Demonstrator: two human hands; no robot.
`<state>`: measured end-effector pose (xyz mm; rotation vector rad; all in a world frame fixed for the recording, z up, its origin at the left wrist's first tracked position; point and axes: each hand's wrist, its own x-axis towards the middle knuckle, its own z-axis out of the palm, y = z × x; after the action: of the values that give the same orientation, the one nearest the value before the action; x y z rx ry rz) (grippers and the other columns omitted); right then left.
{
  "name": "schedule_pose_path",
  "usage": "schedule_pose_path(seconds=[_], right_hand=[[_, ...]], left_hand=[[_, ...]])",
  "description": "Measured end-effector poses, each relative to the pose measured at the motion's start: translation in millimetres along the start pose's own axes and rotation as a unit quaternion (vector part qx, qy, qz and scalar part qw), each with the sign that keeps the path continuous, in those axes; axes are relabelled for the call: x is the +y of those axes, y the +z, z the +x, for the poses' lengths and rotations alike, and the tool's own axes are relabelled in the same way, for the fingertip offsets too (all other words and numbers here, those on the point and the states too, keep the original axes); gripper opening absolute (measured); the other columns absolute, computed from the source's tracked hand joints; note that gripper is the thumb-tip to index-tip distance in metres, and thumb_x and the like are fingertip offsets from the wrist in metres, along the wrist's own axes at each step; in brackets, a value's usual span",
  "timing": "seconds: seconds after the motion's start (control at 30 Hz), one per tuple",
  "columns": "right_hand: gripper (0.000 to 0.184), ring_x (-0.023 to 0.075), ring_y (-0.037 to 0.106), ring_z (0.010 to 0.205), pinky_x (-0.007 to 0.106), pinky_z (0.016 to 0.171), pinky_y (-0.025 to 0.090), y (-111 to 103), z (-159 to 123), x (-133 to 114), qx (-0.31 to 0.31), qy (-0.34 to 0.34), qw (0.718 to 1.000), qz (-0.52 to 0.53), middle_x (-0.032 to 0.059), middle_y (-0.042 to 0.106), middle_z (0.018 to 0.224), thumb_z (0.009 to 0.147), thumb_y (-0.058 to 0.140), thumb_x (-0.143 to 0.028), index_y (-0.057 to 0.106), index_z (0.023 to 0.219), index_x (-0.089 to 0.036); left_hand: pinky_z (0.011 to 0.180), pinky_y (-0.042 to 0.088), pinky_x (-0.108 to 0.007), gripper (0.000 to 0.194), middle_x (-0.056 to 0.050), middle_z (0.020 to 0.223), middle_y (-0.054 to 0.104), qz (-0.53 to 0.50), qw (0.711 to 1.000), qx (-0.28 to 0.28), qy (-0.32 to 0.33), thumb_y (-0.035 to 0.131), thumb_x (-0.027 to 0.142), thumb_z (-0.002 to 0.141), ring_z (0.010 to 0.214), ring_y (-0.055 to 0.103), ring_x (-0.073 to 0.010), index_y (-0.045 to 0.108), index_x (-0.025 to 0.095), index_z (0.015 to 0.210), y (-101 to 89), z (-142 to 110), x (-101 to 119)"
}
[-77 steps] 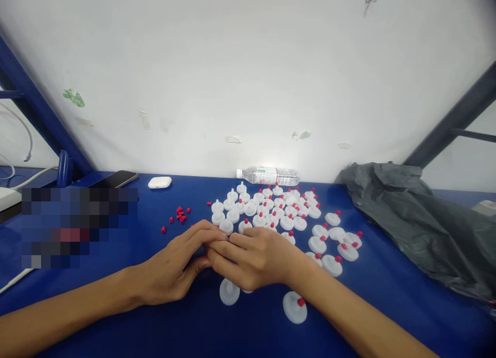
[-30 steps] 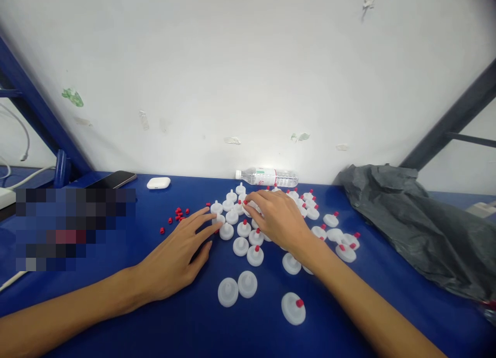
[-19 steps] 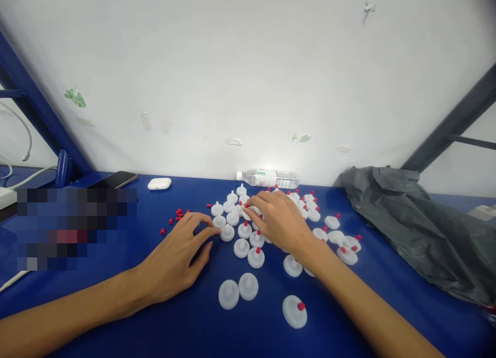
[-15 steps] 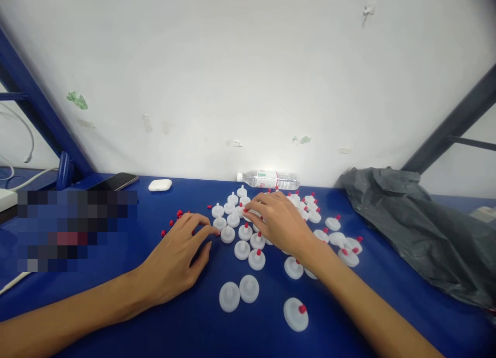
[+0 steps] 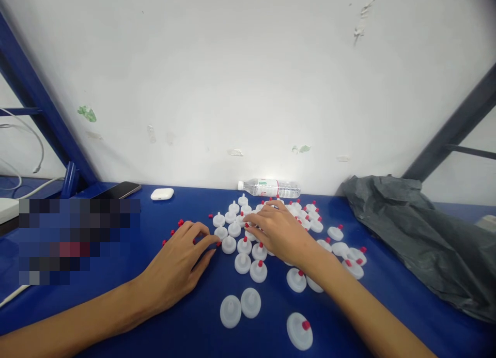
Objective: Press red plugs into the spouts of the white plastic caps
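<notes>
My left hand (image 5: 184,257) rests on the blue table with its thumb and index finger apart. Its index fingertip touches a small red cap (image 5: 219,244) beside the white discs. My right hand (image 5: 284,236) reaches over the group of discs, thumb and index finger pinching a red cap (image 5: 247,225) on a white disc with a short spout; part of that disc is hidden by the fingers. Around it stand several uncapped white discs (image 5: 234,229) and several with red caps (image 5: 258,271). Loose red caps (image 5: 180,222) lie behind my left hand.
A clear bottle (image 5: 271,187) lies along the wall. A white earbud case (image 5: 161,194) and a dark phone (image 5: 122,189) are at the back left. Grey plastic sheeting (image 5: 411,234) covers the right side. Cables (image 5: 41,186) and blue frame bars stand at the left.
The camera view has tilted up, so everything sits slightly lower in the picture. Both hands stay almost in place, with the right fingers still at the red cap.
</notes>
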<state>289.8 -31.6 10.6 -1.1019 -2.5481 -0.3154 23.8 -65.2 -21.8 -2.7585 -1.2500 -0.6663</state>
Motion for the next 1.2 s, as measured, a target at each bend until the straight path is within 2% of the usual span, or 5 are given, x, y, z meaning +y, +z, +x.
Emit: schedule_pose_path(seconds=[0.23,0.43,0.73,1.03,1.2], right_hand=[[0.025,0.0180,0.064,0.092,0.040,0.101,0.036,-12.9,1.4,-9.6,0.046,-0.023,0.995,0.084,0.0027,0.075,0.100,0.108,0.046,-0.028,0.069,0.105,-0.020],[0.023,0.0184,0.063,0.100,0.042,0.109,0.032,-14.9,-0.2,-25.8,0.004,-0.061,0.991,0.118,0.0014,0.074,0.101,0.108,0.046,-0.030,0.068,0.112,-0.023],[0.024,0.0190,0.062,0.113,0.046,0.116,0.027,-16.7,-1.7,-27.5,-0.011,-0.063,0.987,0.147,0.0009,0.074,0.110,0.108,0.045,-0.028,0.066,0.119,-0.026],[0.018,0.0203,0.061,0.108,0.042,0.109,0.035,-19.6,-2.3,-22.3,0.009,-0.056,0.983,0.175,-0.0020,0.074,0.094,0.087,0.079,-0.034,0.069,0.078,-0.022],[0.016,0.0187,0.066,0.099,0.040,0.102,0.044,-14.5,-1.6,-21.4,0.029,-0.071,0.979,0.190,-0.0006,0.074,0.097,0.096,0.070,-0.030,0.065,0.085,-0.021]], left_hand=[[0.086,0.049,-0.038,0.029,-0.007,0.111,0.060,-0.009,1.000,-0.019,-0.001,0.044,0.027,0.105,0.098,0.055,-0.0232,0.064,0.026,0.126,4.0,-1.7,-3.0],[0.087,0.047,-0.037,0.023,-0.004,0.109,0.061,-0.046,0.999,-0.017,0.011,0.045,0.028,0.107,0.099,0.054,-0.0219,0.068,0.024,0.108,4.4,-1.9,-2.4],[0.088,0.047,-0.037,0.020,-0.003,0.110,0.059,-0.070,0.997,-0.032,0.008,0.045,0.025,0.107,0.099,0.054,-0.0210,0.064,0.025,0.112,6.1,-1.8,-3.6],[0.088,0.051,-0.037,0.018,-0.004,0.107,0.062,-0.074,0.997,-0.033,0.013,0.045,0.022,0.105,0.097,0.059,-0.0210,0.063,0.022,0.107,3.9,-0.6,-1.5],[0.083,0.054,-0.033,0.014,-0.003,0.101,0.067,-0.092,0.995,0.011,0.036,0.049,0.021,0.104,0.093,0.063,-0.0190,0.063,0.021,0.109,4.6,-0.8,0.3]])
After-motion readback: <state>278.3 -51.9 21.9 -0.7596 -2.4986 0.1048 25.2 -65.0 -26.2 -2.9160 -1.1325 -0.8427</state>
